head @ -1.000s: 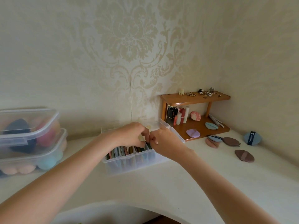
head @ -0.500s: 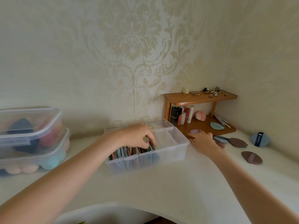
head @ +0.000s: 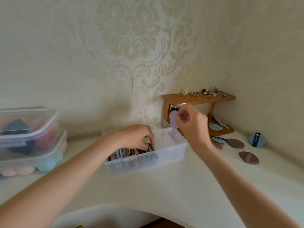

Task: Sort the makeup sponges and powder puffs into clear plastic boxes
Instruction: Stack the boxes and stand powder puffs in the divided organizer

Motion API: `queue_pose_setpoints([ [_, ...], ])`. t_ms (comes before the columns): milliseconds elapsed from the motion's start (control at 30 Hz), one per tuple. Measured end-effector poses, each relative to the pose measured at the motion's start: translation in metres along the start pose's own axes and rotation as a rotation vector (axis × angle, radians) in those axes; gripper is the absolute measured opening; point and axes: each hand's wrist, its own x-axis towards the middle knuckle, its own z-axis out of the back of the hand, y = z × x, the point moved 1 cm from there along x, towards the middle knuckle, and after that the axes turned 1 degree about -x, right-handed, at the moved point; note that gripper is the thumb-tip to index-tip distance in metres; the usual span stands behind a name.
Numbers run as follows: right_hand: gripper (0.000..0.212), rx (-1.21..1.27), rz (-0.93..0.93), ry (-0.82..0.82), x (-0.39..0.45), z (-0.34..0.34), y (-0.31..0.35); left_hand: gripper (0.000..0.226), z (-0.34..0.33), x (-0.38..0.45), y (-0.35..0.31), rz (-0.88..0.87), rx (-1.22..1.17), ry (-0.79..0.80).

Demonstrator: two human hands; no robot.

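Box part-filled; right hand pinches lilac puff, left hand grips filed puffs; several puffs remain on bench.

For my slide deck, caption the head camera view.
Right hand lifts a lilac puff while left hand parts puffs filed in the clear box.

divided box under left hand: clear glossy plastic | shelf behind right hand: glossy wood | puff pinched in it: matt lilac
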Motion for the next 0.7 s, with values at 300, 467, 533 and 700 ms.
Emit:
queue_pose_setpoints([
  [300, 0.018, -0.128, -0.005, 0.412, -0.040, -0.044, 0.021, 0.032, -0.001, -0.001, -0.004, 0.029, 0.031, -0.015],
  [467, 0.031, -0.198, -0.004, 0.537, -0.040, -0.039, 0.019, 0.032, 0.003, -0.001, -0.007, 0.023, 0.032, 0.013],
  [533, 0.030, -0.174, -0.019, 0.556, -0.036, -0.037, 0.018, 0.032, 0.005, -0.002, -0.006, 0.061, 0.000, 0.022],
  [700, 0.026, -0.149, -0.206, 0.370, -0.008, -0.010, -0.014, 0.036, 0.010, -0.001, -0.008, 0.066, -0.067, 0.074],
])
